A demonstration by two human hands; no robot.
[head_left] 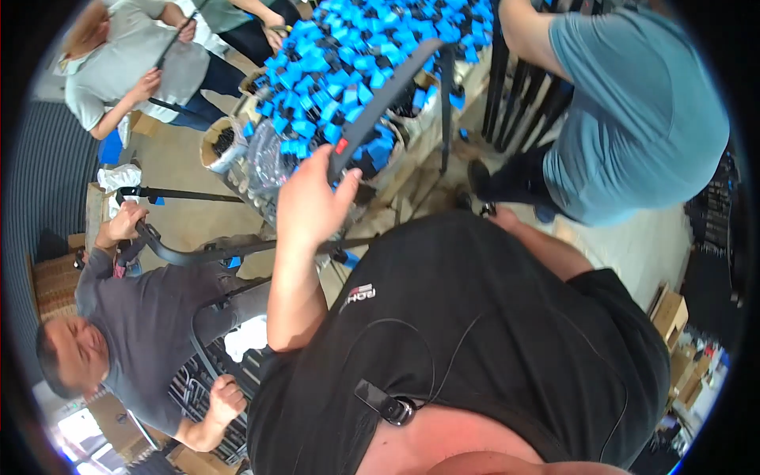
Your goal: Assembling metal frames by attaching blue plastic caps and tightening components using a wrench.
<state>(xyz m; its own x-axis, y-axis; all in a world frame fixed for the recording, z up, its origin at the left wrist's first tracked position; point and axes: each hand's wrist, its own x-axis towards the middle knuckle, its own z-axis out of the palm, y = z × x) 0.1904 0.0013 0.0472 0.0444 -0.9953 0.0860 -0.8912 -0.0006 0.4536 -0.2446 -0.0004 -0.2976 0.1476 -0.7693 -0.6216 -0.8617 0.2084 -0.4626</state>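
My left hand (313,202) is closed around the lower end of a long black bar (388,95), beside a small red piece set in its side. From there the bar slants up and to the right, bends at the top and has a thin black leg pointing down. My right hand (505,219) is low beside my torso and partly hidden by it. Its fingers are closed at a small dark piece that I cannot make out. Beyond the bar, a heap of blue and black parts (332,71) covers a table.
A person in a grey shirt (158,317) holds curved black bars at the left. Another in light grey (134,59) holds a thin black rod at the far left. A person in blue-green (625,111) stands close on the right, near upright black bars (522,103). A white bucket (222,146) stands beside the table.
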